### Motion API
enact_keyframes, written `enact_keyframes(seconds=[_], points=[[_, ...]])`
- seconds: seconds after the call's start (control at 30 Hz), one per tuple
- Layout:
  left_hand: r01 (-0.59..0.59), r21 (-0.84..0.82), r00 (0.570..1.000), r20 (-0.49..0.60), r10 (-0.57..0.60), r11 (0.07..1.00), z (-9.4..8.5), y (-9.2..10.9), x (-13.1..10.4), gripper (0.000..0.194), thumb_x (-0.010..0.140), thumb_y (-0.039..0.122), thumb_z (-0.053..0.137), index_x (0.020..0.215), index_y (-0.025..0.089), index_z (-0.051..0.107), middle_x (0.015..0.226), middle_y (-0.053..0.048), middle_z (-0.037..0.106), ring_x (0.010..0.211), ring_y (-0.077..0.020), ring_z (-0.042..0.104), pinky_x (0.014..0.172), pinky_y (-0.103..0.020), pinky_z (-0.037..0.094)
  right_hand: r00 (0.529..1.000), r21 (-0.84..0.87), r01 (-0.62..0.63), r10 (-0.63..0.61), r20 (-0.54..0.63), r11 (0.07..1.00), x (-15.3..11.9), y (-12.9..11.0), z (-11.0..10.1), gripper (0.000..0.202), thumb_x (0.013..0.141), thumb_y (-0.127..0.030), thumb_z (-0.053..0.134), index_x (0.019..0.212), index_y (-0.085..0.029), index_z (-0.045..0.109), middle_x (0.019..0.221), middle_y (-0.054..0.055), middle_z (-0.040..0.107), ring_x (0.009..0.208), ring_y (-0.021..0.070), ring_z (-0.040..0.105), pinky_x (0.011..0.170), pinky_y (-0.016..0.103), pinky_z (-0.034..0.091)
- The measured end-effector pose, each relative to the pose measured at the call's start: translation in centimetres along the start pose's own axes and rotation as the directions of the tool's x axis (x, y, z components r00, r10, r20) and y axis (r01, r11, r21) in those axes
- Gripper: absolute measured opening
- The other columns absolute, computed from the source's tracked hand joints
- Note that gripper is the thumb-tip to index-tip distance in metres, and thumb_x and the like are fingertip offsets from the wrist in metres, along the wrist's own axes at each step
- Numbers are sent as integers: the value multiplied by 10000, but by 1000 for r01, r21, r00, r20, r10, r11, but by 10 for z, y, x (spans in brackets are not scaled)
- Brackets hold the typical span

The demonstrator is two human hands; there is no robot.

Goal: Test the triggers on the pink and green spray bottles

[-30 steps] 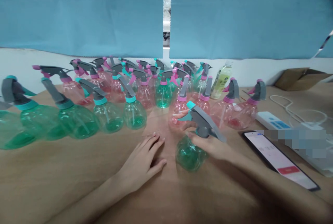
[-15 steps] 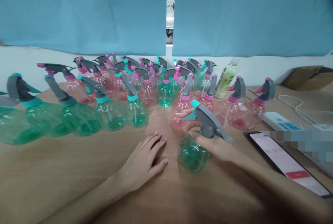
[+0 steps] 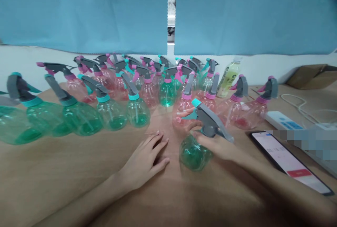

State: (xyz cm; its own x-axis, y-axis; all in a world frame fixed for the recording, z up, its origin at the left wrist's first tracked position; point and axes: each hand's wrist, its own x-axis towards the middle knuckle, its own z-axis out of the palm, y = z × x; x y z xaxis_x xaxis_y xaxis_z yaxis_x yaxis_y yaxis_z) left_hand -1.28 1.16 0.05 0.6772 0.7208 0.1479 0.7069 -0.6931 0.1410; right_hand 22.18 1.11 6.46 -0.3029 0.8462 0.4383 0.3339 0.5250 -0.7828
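My right hand [image 3: 214, 142] is wrapped round the neck of a green spray bottle [image 3: 194, 156], with a finger stretched out by its trigger. This bottle has a grey head with a turquoise nozzle pointing up and to the left, and green liquid shows inside. My left hand [image 3: 146, 160] lies on the wooden table [image 3: 79, 177], fingers extended and holding nothing, just left of that bottle. Closest ahead of the left hand stands another green spray bottle [image 3: 138, 112] with a turquoise collar. Beyond the held bottle is a pink spray bottle [image 3: 181, 109], partly covered by my fingers.
Several green spray bottles [image 3: 81, 116] line the left side, and several pink ones [image 3: 251, 112] the right. More stand in rows behind. A yellow-green labelled bottle [image 3: 229, 77], brown box [image 3: 312, 76], white cable [image 3: 297, 104], power strip [image 3: 283, 121] and phone [image 3: 289, 160] are at the right.
The whole view has shifted very slightly. My right hand still grips the green spray bottle in nearly the same place, and my left hand stays flat on the table.
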Motion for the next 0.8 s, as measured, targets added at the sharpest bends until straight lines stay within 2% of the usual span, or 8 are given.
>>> enact_keyframes(seconds=[0.13,0.3,0.5,0.8], points=[[-1,6,1000,-10,1,1000,0,0,0,511,927,450,437,1351,167,405,1427,-118,362,1325,-276,281,1051,-447,288,1000,95,-21,21,6,995,0,1,0,122,711,-157,455,743,-248,530,746,-13,566,694,142,551,643,274,503],[-4,9,1000,-3,4,1000,0,-1,1,513,929,459,430,1350,167,411,1430,-119,357,1325,-275,282,1051,-444,289,1000,111,23,-21,-14,994,1,3,0,147,721,-133,467,763,-248,549,756,-16,575,748,142,558,730,288,505],[-3,12,1000,-4,3,1000,0,-1,1,514,931,460,424,1358,173,400,1439,-113,344,1328,-266,278,1052,-441,289,1000,108,-5,7,-19,994,-1,6,-1,214,666,-115,465,830,-239,525,1016,15,597,755,141,595,703,300,521],[-9,1,1000,-12,9,1000,1,-1,0,513,929,455,431,1351,163,413,1428,-114,362,1327,-268,275,1058,-437,279,999,80,-32,33,-14,996,-1,4,-2,379,675,-113,463,1024,-261,478,917,9,599,746,155,605,682,292,531]])
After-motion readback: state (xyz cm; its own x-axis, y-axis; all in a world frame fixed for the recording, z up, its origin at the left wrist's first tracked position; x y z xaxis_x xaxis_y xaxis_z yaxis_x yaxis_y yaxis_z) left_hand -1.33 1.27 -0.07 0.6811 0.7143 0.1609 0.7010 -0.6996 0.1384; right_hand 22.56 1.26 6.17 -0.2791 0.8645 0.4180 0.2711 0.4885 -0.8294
